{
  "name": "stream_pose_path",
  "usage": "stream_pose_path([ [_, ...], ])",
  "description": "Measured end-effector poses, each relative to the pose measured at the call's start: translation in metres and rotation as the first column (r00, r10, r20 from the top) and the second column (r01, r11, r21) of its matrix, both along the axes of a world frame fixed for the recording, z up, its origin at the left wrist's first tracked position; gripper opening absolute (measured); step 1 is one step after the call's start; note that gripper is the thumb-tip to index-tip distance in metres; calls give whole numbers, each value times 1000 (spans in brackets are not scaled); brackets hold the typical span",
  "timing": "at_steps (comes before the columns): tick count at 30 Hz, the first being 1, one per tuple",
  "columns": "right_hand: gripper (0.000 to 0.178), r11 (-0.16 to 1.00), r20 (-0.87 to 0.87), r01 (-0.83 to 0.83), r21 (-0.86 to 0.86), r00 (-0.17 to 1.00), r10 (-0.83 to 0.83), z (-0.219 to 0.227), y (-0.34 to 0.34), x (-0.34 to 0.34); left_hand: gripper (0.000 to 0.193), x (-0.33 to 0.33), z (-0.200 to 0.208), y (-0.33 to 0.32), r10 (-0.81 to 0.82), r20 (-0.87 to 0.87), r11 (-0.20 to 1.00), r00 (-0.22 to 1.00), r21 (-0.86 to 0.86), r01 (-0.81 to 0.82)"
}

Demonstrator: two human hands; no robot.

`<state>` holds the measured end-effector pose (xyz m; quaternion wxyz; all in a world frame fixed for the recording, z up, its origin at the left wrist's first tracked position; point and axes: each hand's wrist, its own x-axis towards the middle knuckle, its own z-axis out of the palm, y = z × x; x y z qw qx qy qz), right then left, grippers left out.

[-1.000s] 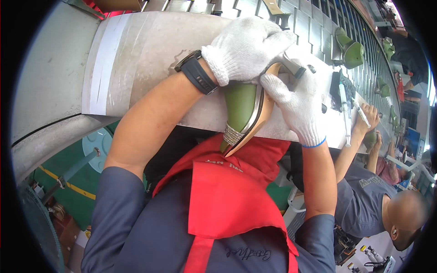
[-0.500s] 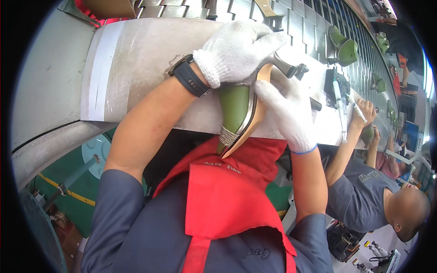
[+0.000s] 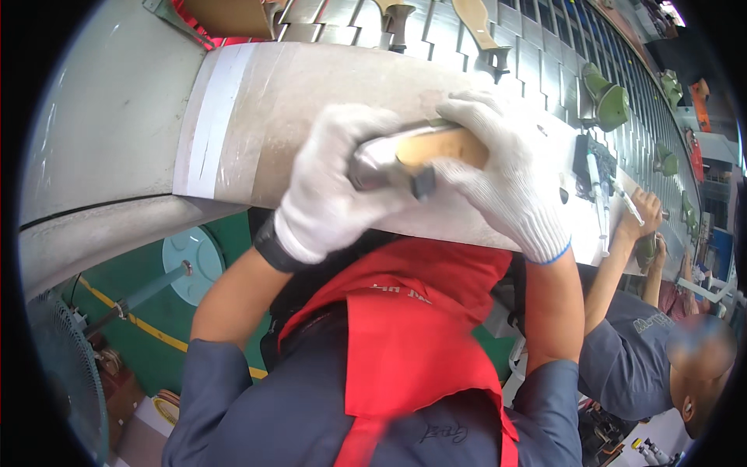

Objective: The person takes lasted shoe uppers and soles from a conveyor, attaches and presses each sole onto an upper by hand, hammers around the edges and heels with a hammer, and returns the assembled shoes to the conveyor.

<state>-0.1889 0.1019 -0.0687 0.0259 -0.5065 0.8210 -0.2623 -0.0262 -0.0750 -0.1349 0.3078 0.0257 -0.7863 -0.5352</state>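
A high-heeled shoe [image 3: 440, 145] is held above the pale worktable, its tan underside turned up and its dark metallic heel toward me; its green upper is mostly hidden. My left hand [image 3: 331, 179], in a white knit glove, is closed round the heel end. Similarly gloved, my right hand [image 3: 510, 167] grips the other side, thumb on the tan surface. Motion blurs the shoe and part of the left hand.
Slatted conveyor [image 3: 420, 47] runs beyond the worktable [image 3: 311, 78], carrying a tan sole piece [image 3: 476, 23] and green shoes [image 3: 607, 97]. Syringe-like applicators [image 3: 597, 194] rest beside a black block [image 3: 593, 152]. A co-worker [image 3: 622, 342] sits at right; a fan [image 3: 66, 381] stands lower left.
The shoe has swung round from toe-toward-me to heel-toward-me, underside up. My left hand has moved left and nearer, now at the heel; my right hand has shifted its hold.
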Motion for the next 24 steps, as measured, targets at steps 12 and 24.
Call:
stream_pose_path([
  [12,61,990,5,-144,-6,990,144,-10,10,-5,75,8,-3,15,12,-8,966,1000,-258,-14],
  [24,62,983,-41,-183,-18,982,182,-6,12,-3,68,10,-16,20,16,-30,937,999,-348,-25],
])
